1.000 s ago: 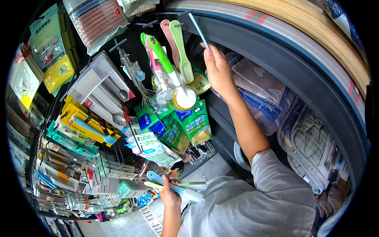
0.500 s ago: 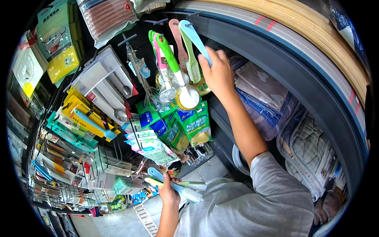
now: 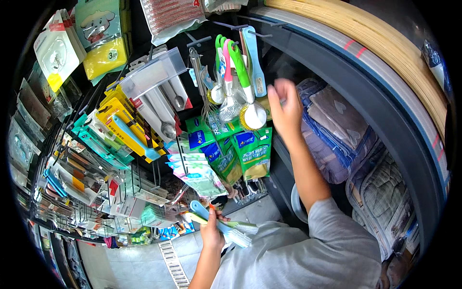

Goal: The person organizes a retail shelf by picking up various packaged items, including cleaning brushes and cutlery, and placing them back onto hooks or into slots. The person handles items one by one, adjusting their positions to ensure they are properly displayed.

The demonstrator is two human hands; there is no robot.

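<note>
My left hand (image 3: 210,232) is closed around scrubbing brushes low in front of my shirt: a blue brush (image 3: 235,237) and a pale green brush (image 3: 246,227), white bristles showing at their ends. Up by the rack, my right hand (image 3: 287,110) is empty and slightly blurred, its thumb apart from the loosely curled fingers. Just left of it, a blue-handled brush (image 3: 258,79) hangs on a hook, largely covering a pink handle behind it. Beside that hang a round dish brush (image 3: 253,117) with a green handle and a pink-handled one (image 3: 227,62).
Green packets (image 3: 251,153) hang below the brushes. Whisks (image 3: 196,72), boxed spoons (image 3: 161,113) and yellow-carded tools (image 3: 130,132) crowd the left rack. A dark shelf edge (image 3: 365,91) curves along the right, with folded textiles (image 3: 337,120) under it. Metal hooks (image 3: 257,32) stick out above.
My right hand has let go of the hanging blue brush and drawn down and right. That brush now hangs nearly straight. The left hand still grips its brushes; the view has shifted.
</note>
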